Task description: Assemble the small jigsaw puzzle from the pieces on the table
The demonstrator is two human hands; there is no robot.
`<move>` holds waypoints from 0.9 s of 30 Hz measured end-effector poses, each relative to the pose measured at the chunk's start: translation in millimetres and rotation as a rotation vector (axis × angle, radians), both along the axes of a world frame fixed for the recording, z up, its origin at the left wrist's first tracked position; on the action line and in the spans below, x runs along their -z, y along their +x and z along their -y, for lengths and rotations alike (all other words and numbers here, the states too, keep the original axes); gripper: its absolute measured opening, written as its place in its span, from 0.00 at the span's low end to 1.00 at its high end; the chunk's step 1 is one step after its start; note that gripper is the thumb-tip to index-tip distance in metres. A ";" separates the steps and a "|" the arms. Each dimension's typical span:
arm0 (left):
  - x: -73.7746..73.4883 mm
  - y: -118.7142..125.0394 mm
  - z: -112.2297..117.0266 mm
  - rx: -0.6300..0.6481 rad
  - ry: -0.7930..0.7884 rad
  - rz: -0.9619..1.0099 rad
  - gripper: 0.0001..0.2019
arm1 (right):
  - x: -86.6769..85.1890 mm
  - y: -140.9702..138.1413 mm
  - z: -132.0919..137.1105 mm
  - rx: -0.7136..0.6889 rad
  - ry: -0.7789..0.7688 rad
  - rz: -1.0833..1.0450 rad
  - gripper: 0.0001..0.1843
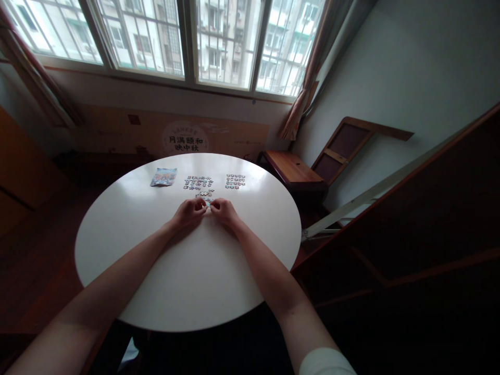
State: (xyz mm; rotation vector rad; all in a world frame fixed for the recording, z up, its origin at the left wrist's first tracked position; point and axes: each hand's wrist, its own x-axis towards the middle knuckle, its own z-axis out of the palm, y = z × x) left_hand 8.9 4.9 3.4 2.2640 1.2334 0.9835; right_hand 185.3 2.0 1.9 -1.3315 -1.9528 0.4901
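Observation:
Above the middle of the white table, my left hand [189, 212] and my right hand [224, 211] meet almost fingertip to fingertip. Both are closed in a pinch on small light-blue jigsaw puzzle pieces [208, 204]; whether these are joined cannot be made out. Just beyond my fingers lies a small loose heap of puzzle pieces [205, 193]. Farther back, a larger group of puzzle pieces [198, 182] is spread in rough rows. To its right, more puzzle pieces [235, 181] lie in a neat grid.
A colourful picture packet [164, 177] lies at the back left of the round white table [164, 281]. Behind the right edge stands a wooden chair [295, 167]. Dark wooden furniture [422, 234] leans in on the right. A printed board [230, 127] stands below the barred window.

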 end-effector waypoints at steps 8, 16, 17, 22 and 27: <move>1.9 -1.2 -1.3 -0.001 0.005 -0.008 0.08 | -0.4 0.2 -0.2 -0.005 0.001 -0.003 0.09; 1.4 -0.8 -1.3 0.007 -0.003 -0.005 0.09 | -1.6 0.3 0.9 -0.004 -0.009 -0.004 0.08; 1.3 -0.8 -1.2 0.005 -0.003 -0.002 0.09 | -2.0 0.3 1.1 -0.004 -0.011 -0.004 0.08; 0.9 -1.1 -1.0 0.011 -0.009 0.011 0.09 | -3.4 0.1 1.4 0.002 -0.020 0.008 0.08; 0.9 -0.8 -0.9 0.006 -0.003 0.004 0.09 | -1.9 0.0 0.8 0.000 -0.014 0.008 0.09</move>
